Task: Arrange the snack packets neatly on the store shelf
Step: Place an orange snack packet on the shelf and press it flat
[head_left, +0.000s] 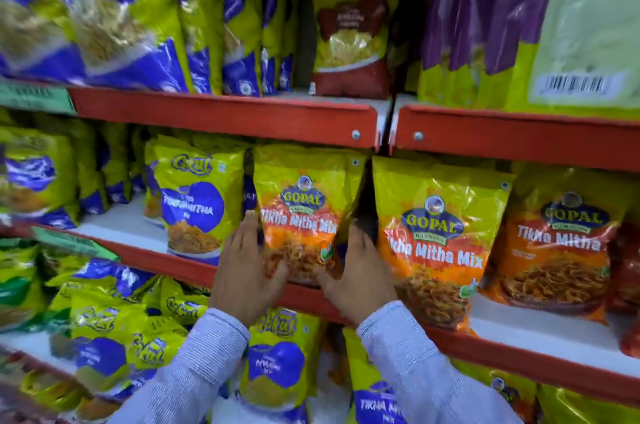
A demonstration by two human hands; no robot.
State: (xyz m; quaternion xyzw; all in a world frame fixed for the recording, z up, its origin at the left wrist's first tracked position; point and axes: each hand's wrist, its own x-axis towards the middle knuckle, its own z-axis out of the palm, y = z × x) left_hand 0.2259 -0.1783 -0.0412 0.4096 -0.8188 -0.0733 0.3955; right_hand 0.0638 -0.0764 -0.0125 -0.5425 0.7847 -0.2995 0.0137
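Note:
A yellow and orange Tikha Mitha Mix packet (304, 209) stands upright on the middle shelf (138, 233), between my two hands. My left hand (247, 268) presses its lower left side, thumb across the front. My right hand (360, 264) cups its lower right edge, fingers reaching behind it. Two more orange packets of the same kind, one (436, 243) beside my right hand and another (561, 240) further right, stand on that shelf. A yellow and blue packet (197, 202) stands just left of the held one.
Tall blue and yellow packets (114, 8) and a red one (351, 39) fill the upper shelf behind a red rail (221, 112). Loose blue and yellow packets (114, 326) lie jumbled on the lower shelf. A dark gap shows behind the held packet.

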